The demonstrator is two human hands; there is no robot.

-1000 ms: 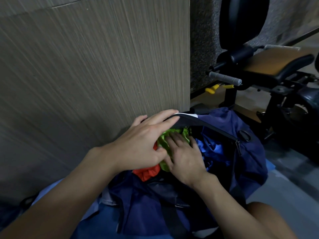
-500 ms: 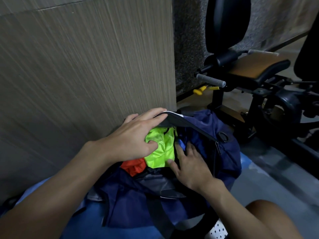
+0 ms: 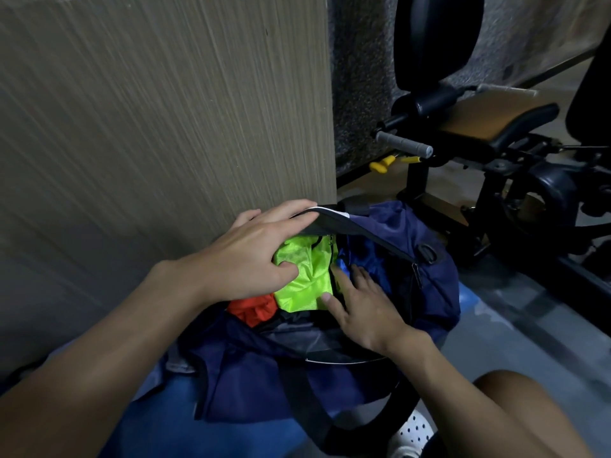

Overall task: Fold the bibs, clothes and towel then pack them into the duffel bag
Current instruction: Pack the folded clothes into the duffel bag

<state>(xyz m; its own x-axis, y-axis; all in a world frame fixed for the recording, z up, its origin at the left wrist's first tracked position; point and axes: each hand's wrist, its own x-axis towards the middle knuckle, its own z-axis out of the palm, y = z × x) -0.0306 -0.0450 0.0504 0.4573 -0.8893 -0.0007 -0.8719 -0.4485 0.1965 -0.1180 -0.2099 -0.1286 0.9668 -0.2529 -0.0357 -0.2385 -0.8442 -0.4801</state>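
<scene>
The light around me is dim and flat, with soft shadows; only the lime bib (image 3: pixel 304 282) looks bright. The wide lens bows the wall panel (image 3: pixel 165 127) near the edges, and the floor (image 3: pixel 529 325) at right smears.

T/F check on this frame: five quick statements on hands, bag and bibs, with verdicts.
1. The duffel bag is open. True.
2. The neon green bib lies on the floor outside the bag. False: it sits inside the bag's opening.
3. The left hand touches the green bib. True: its thumb presses on the bib, and its fingers lie over the bag's flap edge.
4. The right hand grips the orange cloth. False: it rests with straight fingers at the green bib's right edge, while the orange cloth lies at the bib's left, below the left hand.
5. An exercise bench stands beyond the bag. True.
</scene>
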